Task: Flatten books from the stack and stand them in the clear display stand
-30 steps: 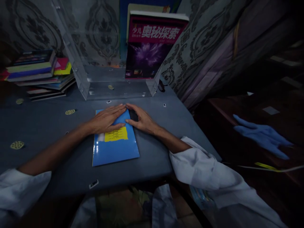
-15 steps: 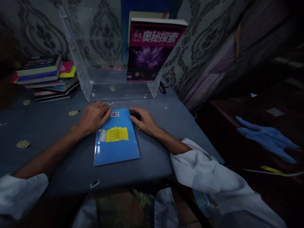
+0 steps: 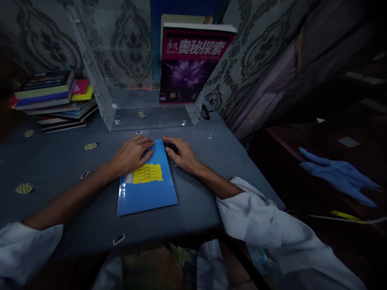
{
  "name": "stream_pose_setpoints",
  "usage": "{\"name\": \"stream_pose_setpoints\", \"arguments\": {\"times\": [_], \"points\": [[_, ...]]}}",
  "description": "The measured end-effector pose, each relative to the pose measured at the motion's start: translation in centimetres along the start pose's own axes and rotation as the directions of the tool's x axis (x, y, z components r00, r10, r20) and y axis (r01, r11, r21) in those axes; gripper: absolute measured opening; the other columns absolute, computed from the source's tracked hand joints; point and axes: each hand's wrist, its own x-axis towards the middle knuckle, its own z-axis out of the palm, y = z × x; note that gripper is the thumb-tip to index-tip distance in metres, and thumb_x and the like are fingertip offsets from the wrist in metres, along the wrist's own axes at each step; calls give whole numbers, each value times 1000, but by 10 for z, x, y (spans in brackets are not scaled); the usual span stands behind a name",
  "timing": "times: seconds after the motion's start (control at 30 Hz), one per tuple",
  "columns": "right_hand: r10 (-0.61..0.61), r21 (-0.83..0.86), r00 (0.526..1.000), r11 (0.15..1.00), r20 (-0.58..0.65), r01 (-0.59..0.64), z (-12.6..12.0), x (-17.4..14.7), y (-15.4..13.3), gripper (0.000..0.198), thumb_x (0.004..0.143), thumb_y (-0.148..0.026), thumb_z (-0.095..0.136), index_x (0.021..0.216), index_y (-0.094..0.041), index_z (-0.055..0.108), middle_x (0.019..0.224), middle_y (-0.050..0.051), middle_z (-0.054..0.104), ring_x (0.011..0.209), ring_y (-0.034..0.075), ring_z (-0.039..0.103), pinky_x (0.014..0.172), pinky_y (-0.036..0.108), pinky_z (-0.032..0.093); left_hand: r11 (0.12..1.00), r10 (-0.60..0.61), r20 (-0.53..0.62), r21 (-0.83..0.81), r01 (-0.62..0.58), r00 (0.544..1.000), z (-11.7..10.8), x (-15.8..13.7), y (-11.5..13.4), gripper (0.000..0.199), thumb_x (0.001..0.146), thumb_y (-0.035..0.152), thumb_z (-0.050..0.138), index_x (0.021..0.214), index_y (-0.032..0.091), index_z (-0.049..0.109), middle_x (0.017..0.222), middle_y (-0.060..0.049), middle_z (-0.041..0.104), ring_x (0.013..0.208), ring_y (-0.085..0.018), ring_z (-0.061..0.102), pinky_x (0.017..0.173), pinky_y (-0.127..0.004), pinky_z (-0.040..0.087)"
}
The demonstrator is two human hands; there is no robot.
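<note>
A thin blue book (image 3: pixel 148 199) lies on the grey-blue table cover, with a yellow, scroll-like text panel facing up. Across its top left part rests my left hand (image 3: pixel 133 155), fingers stretched out over the cover and hiding the barcode. My right hand (image 3: pixel 183 155) is at the book's top right corner. Its fingertips and thumb touch the edge there, with a dark gap between them. Neither hand lifts the book; it lies flat.
Behind the book stands a clear acrylic rack (image 3: pixel 105 106), with a purple-and-black book (image 3: pixel 189 68) upright at its right. A stack of books (image 3: pixel 57 100) sits at left. Dark glasses (image 3: pixel 206 112) lie beside the rack. A blue glove (image 3: pixel 338 173) is on a dark surface at right.
My left hand has slid right across the top of the book and now covers the barcode. My right hand stays at the corner. The view has shifted slightly.
</note>
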Motion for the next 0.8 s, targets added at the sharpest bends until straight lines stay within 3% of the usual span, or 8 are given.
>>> {"name": "stream_pose_setpoints", "arguments": {"times": [0.13, 0.63, 0.8], "points": [[-21, 1, 999, 1000, 28, 21, 1, 2, 3, 44, 93, -22, 48, 136, -16, 56, 130, 12, 66, 120, 26, 61, 104, 47, 49, 998, 45, 31, -39, -44, 998, 8, 8, -2, 52, 102, 40, 34, 141, 12, 55, 144, -14, 58, 130, -29, 54, 113, -51, 39], [-94, -97, 992, 990, 86, 102, 8, 3, 17, 43, 95, -22, 46, 136, -19, 57, 138, 9, 64, 126, 24, 58, 110, 46, 45, 992, 118, 15, -47, -117, 993, 8, 9, 3, 48, 101, 35, 33, 133, 14, 62, 138, -14, 62, 130, -30, 55, 112, -52, 38], [-74, -119, 992, 989, 102, 86, 7, 3, 14, 42, 96, -22, 45, 135, -16, 60, 137, 11, 64, 130, 24, 56, 113, 44, 43, 986, 166, 70, -27, -164, 984, 4, -12, 28, 61, 102, 55, 34, 141, 13, 55, 143, -17, 57, 135, -32, 51, 114, -50, 37]]}}
